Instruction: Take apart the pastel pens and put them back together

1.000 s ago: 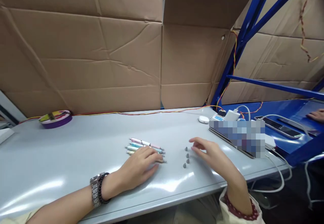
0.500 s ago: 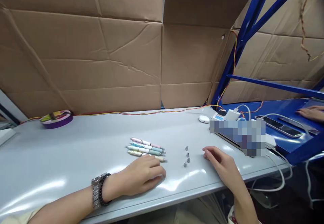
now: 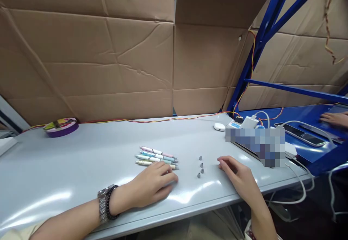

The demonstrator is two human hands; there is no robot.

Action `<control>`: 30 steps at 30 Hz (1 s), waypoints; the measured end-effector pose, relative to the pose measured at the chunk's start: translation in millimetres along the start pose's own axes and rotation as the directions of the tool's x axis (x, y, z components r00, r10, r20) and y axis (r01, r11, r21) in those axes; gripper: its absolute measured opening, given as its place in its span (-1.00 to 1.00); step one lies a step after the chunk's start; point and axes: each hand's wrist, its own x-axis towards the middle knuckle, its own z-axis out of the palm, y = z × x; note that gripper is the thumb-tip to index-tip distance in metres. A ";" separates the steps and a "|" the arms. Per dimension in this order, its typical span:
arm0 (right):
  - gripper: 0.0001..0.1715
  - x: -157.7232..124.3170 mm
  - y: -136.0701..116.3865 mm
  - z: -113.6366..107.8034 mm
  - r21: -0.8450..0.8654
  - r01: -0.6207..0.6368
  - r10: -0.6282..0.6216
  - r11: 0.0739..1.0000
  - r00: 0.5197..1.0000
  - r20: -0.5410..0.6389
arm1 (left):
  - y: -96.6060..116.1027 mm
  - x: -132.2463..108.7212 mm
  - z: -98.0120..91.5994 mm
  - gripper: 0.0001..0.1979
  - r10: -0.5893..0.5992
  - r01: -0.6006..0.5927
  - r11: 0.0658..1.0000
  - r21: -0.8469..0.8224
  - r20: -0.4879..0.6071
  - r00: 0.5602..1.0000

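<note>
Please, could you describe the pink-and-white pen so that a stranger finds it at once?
On the pale grey table, by the left hand, four pens lie side by side. The pink-and-white pen is the one nearest the cardboard wall; its pink sets it apart from its blue, green and yellowish neighbours.

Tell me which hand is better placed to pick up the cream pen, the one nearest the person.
The left hand, I'd judge: it partly covers the cream pen in this view. The right hand is farther off, with four small grey cones between it and the pen.
</note>
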 end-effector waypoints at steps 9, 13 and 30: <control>-0.65 0.4 -1.4 -0.6 -0.013 0.004 -0.004 1.000 1.000 -0.001 | 0.9 -0.4 -0.7 -0.84 -0.010 0.010 1.000 0.018 0.020 1.000; -0.66 0.3 -0.9 0.0 -0.011 0.006 -0.006 1.000 1.000 -0.002 | 0.9 -0.7 -0.3 -0.83 -0.002 0.002 1.000 0.013 -0.006 1.000; -0.66 -0.2 -2.7 -0.1 0.001 -0.014 0.014 1.000 1.000 -0.001 | -1.0 -0.6 1.6 -0.87 -0.018 0.018 1.000 -0.014 0.020 1.000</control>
